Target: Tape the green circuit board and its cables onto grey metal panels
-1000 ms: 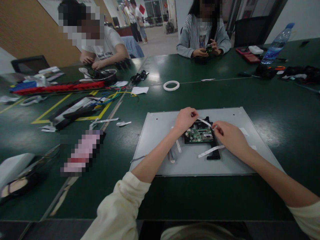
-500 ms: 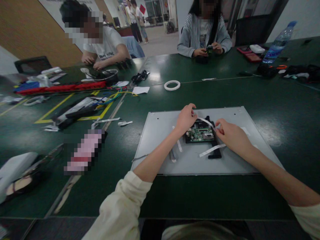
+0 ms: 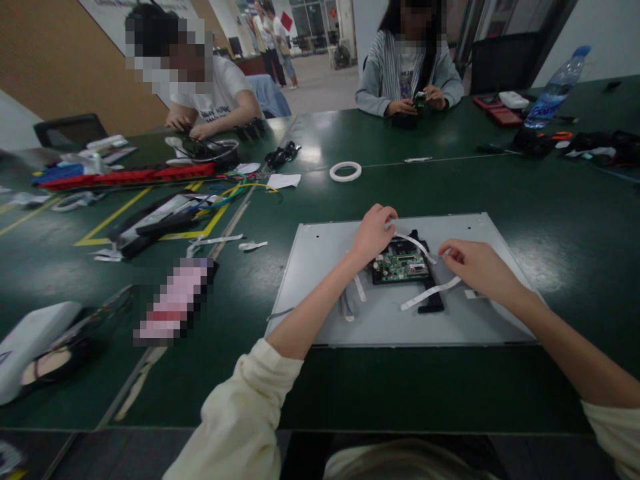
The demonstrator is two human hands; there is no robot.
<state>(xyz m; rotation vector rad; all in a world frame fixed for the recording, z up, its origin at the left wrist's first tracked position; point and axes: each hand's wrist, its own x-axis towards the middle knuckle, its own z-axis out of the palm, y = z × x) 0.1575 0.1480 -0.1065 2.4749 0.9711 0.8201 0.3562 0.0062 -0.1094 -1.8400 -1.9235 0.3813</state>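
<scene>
In front of me lies a flat grey metal panel [image 3: 320,260] with a green circuit board [image 3: 400,268] in a black frame on it. My left hand [image 3: 375,232] is above the board's upper left, its fingers closed on one end of a narrow white strip [image 3: 415,241]. That strip arches across the board's top to its right side. Just right of the strip's other end is my right hand [image 3: 465,260], fingers curled together; anything in them is hidden. Below it, a second white strip [image 3: 430,293] crosses a black bracket arm [image 3: 434,305]. Left of the board lies a short white strip [image 3: 359,288].
A white tape roll [image 3: 345,172] lies beyond the panel. A phone [image 3: 175,300] and a white device [image 3: 37,340] lie to the left, near cables [image 3: 165,220]. Two people sit across the green table [image 3: 410,393]. A water bottle [image 3: 555,93] stands at far right.
My right hand has moved slightly right, away from the end of the arched white strip. My left hand stays nearly where it was, on the strip.
</scene>
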